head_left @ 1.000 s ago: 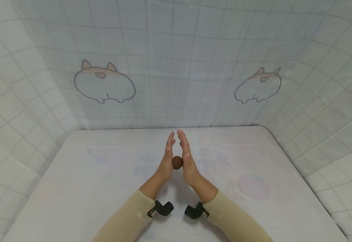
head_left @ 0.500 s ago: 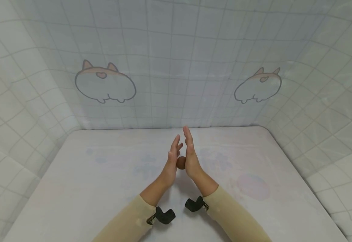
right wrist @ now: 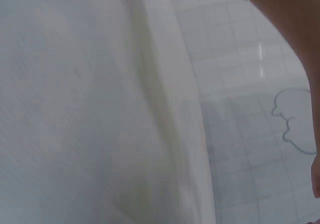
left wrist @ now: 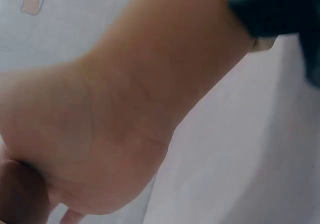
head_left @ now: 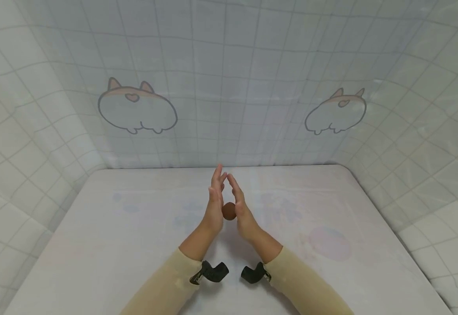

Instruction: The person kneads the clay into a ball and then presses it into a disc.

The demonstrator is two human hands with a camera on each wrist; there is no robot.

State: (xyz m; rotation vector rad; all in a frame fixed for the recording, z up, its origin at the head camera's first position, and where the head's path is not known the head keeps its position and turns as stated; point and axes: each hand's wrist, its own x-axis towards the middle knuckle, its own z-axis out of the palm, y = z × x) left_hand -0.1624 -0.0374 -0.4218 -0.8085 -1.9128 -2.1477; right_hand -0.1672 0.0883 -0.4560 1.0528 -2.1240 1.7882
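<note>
A small, smooth brown ball [head_left: 229, 211] sits between my two palms at the centre of the head view. My left hand [head_left: 214, 208] presses it from the left, fingers straight and pointing away from me. From the other side my right hand [head_left: 246, 218] presses with extended fingers, its fingertips near the left hand's. The left wrist view has the ball [left wrist: 22, 194] at the lower left corner, against the palm of the left hand [left wrist: 85, 139]. Only a strip of the right arm [right wrist: 295, 24] shows along the right edge of the right wrist view; the ball is out of that picture.
Under the hands lies a table [head_left: 106, 245] with a pale, faintly patterned cover. A gridded white curtain [head_left: 236, 87] with cartoon animal prints surrounds its back and sides. Black wrist camera mounts [head_left: 215, 272] jut inward from both beige sleeves [head_left: 166, 284].
The hands slide against each other around the ball: right fingertips led half a second ago, now the left ones reach farther. Ball and hands shifted right, then back left.
</note>
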